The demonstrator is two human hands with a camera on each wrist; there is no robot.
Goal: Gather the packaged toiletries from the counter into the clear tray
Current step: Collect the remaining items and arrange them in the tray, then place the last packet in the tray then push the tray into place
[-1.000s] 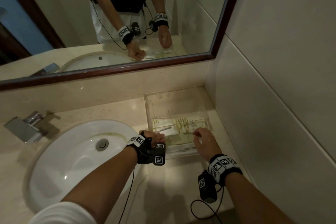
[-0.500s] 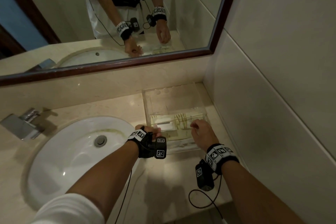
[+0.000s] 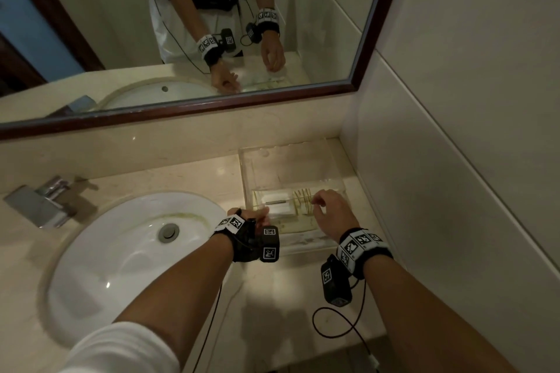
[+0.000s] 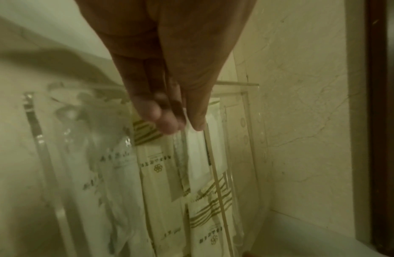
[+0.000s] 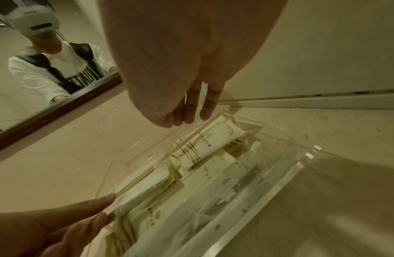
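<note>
The clear tray [image 3: 288, 160] stands on the counter in the back right corner, beside the wall. Several cream packets with gold stripes [image 3: 298, 201] lie in its near half, also shown in the wrist views [image 4: 158, 173] [image 5: 204, 144]. My left hand [image 3: 260, 213] reaches over the tray's left wall. Its thumb and straight fingers [image 4: 167, 127] pinch the end of a white packet [image 4: 198, 153] that lies along that wall [image 5: 145, 182]. My right hand [image 3: 318, 201] hovers over the right end of the packets, and its loosely hanging fingers [image 5: 189, 114] hold nothing.
A white sink [image 3: 121, 251] with a steel faucet [image 3: 39, 200] fills the counter to the left. The framed mirror [image 3: 212, 24] rises behind, and a tiled wall [image 3: 454, 160] closes the right side. A black cable [image 3: 333, 327] hangs at the counter's front edge.
Both hands stay at the tray's near end. The right hand has crept slightly further over the packets, and the view has shifted a little.
</note>
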